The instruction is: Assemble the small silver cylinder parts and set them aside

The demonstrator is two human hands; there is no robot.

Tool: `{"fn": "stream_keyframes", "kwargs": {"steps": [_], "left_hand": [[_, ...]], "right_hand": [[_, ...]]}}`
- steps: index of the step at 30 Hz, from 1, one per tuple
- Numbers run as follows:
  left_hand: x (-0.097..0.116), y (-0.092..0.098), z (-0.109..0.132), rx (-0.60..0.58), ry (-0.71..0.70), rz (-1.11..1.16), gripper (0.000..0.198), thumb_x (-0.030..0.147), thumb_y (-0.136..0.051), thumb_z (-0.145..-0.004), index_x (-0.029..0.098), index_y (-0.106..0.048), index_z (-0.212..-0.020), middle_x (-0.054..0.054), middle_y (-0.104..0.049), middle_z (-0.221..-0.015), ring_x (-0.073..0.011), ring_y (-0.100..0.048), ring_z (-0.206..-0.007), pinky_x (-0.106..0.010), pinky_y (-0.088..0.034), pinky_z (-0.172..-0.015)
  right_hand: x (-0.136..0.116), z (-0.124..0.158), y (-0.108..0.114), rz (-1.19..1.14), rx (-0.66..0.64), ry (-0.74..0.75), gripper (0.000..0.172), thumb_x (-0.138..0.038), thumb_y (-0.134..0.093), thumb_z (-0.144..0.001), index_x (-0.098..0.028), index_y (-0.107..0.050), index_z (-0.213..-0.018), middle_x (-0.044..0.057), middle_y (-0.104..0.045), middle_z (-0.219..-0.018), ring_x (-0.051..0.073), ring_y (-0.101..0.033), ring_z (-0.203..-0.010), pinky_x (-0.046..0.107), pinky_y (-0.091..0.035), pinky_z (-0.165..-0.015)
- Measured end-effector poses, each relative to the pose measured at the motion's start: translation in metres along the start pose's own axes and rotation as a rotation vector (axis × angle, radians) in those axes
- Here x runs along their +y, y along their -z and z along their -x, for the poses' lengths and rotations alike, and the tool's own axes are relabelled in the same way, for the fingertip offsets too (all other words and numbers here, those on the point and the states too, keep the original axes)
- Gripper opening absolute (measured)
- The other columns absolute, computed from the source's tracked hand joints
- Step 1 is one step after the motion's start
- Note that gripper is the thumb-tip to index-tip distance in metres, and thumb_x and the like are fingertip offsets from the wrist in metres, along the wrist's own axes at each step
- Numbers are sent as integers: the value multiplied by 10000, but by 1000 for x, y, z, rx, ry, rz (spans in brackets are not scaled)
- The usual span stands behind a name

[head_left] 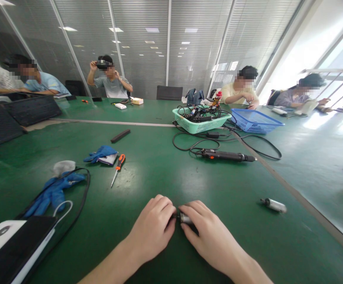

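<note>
Close in front of me, a small silver cylinder with a dark end (185, 218) lies between my hands, low over the green table (148, 173). The fingers of my right hand (208, 227) wrap round its silver body and hide much of it. Pinched at the dark end is my left hand (155, 221), its fingertips closed there. To the right lies a similar silver cylinder with a black tip (274, 205), touched by neither hand. An orange-and-black screwdriver (118, 167) rests ahead of my left hand.
Ahead lies a black electric screwdriver (229, 155) with a looping cable. Behind it stand a green basket (199, 127) of cables and a blue basket (256, 122). Blue gloves (54, 193), a dark bar (120, 136) and a white-and-black device (17, 246) are leftward. Several people sit around.
</note>
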State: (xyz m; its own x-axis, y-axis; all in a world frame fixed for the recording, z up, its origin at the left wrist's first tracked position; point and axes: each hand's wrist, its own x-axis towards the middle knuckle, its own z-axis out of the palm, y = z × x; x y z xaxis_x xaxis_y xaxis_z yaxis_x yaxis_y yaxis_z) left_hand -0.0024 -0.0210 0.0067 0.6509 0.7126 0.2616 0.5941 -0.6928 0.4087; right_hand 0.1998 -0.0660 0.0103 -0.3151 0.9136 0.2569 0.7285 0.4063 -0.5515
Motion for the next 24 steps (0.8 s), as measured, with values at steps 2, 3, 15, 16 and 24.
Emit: {"fn": "stream_keyframes", "kwargs": {"steps": [2,3,15,16,24], "left_hand": [[0,0,0,-1,1,-1,130,68,-574,-930,195,-590,-949,-46,-595,-1014,-245,-534,-1001,-409,-495,-903],[0,0,0,-3,3,-2,130,68,-578,-928,195,-591,-951,-45,-595,-1015,-245,-534,-1004,-408,-495,-903],[0,0,0,-31,-4,6,125,73,-600,-920,194,-588,-950,-47,-594,-1019,-247,-523,-1004,-411,-492,-909],[0,0,-1,-33,-6,8,125,74,-597,-922,195,-589,-952,-48,-595,-1020,-247,-523,-1005,-412,-492,-909],[1,2,-1,-38,-10,10,123,79,-591,-928,200,-590,-949,-46,-595,-1013,-248,-529,-1000,-406,-491,-898]], "right_hand": [[0,0,0,2,4,3,318,-64,-592,-924,-225,-636,-1194,74,-663,-1144,254,-623,-1066,420,-550,-950],[-1,0,0,3,4,2,314,-62,-591,-922,-223,-637,-1188,73,-664,-1137,253,-622,-1060,420,-550,-945],[-1,0,0,3,11,2,344,-44,-576,-901,-214,-635,-1193,72,-665,-1109,252,-616,-1033,425,-553,-921],[-1,0,0,7,13,4,346,-44,-573,-899,-215,-636,-1193,72,-667,-1109,252,-619,-1033,424,-554,-920],[-1,0,0,31,31,4,324,-50,-572,-889,-213,-655,-1157,75,-672,-1100,252,-628,-1024,427,-559,-930]]}}
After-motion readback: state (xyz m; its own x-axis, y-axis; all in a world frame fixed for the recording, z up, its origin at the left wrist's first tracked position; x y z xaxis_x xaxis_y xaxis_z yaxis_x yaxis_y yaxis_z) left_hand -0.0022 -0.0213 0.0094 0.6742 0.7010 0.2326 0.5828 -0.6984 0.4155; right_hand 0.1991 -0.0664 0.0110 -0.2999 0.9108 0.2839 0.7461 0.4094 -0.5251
